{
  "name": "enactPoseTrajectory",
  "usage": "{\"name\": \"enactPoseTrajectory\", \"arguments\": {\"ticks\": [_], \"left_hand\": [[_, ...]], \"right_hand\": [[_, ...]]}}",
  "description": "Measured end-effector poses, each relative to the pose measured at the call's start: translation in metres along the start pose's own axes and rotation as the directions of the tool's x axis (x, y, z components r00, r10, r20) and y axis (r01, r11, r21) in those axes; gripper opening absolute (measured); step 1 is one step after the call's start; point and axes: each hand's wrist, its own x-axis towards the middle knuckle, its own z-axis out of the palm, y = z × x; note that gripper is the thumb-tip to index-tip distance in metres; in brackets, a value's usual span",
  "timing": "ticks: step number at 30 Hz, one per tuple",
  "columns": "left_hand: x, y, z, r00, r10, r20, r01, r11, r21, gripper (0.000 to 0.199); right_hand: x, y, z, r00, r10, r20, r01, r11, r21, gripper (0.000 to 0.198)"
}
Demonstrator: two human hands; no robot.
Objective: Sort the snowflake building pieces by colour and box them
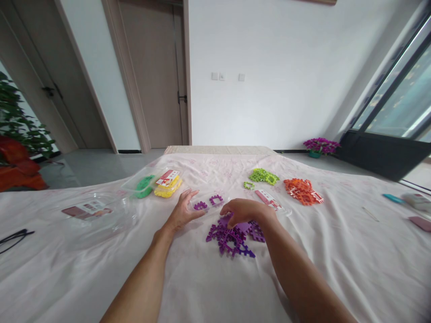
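Note:
A small clear plastic container [209, 208] lies in front of me with purple notched building pieces [216, 200] in it. My left hand [184, 210] grips its left end, the thumb along the near side and the fingers at the far side. Just right of the container, my right hand [243, 211] hovers over a heap of purple interlocking pieces [232, 237]. Its fingers curve downward, with a gap between thumb and forefinger, and I see nothing between them. Part of the heap is hidden beneath this hand.
Green pieces [264, 176] and orange pieces [303, 191] lie in heaps at the right. A labelled clear lid [268, 200] is nearer. At the left stand a tub of yellow pieces [167, 186], green pieces [144, 186] in clear plastic and a large clear container [97, 215]. A cloth [188, 287] covers the table.

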Motion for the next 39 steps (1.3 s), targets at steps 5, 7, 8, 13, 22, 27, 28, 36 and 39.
{"name": "enactPoseTrajectory", "arguments": {"ticks": [5,7,8,13,22,27,28,36,39], "left_hand": [[-0.001,-0.001,0.000,1.000,0.002,0.005,-0.002,1.000,-0.024,0.079],[-0.001,0.000,-0.001,1.000,0.006,-0.001,-0.006,1.000,-0.013,0.078],[-0.001,0.000,-0.001,1.000,0.006,-0.004,-0.006,1.000,-0.006,0.077],[-0.001,0.001,0.000,1.000,-0.004,0.006,0.004,1.000,-0.017,0.081],[-0.003,0.015,0.010,0.999,0.033,0.030,-0.029,0.990,-0.135,0.095],[-0.006,0.018,0.010,0.998,0.011,0.067,0.000,0.987,-0.163,0.101],[-0.006,0.019,0.009,0.998,0.010,0.068,0.001,0.988,-0.155,0.101],[-0.006,0.019,0.010,0.998,0.016,0.062,-0.010,0.995,-0.097,0.101],[-0.006,0.018,0.011,0.997,0.004,0.075,0.007,0.990,-0.143,0.102]], "right_hand": [[0.007,0.010,0.006,1.000,-0.009,-0.021,0.010,0.999,0.047,0.055],[0.007,0.012,0.006,0.999,-0.014,-0.030,0.016,0.999,0.051,0.056],[0.007,0.012,0.005,0.999,-0.023,-0.039,0.025,0.998,0.058,0.056],[-0.004,0.013,-0.008,0.982,-0.137,-0.127,0.157,0.974,0.163,0.049],[0.031,-0.002,0.005,0.737,-0.133,-0.662,0.234,0.970,0.067,0.046],[0.052,-0.001,0.020,0.802,-0.143,-0.580,0.226,0.971,0.073,0.046],[0.056,-0.001,0.021,0.807,-0.142,-0.573,0.226,0.971,0.077,0.047],[0.065,-0.013,0.023,0.882,-0.119,-0.456,0.211,0.965,0.157,0.038],[0.056,-0.018,0.018,0.874,-0.088,-0.477,0.135,0.989,0.065,0.028]]}}
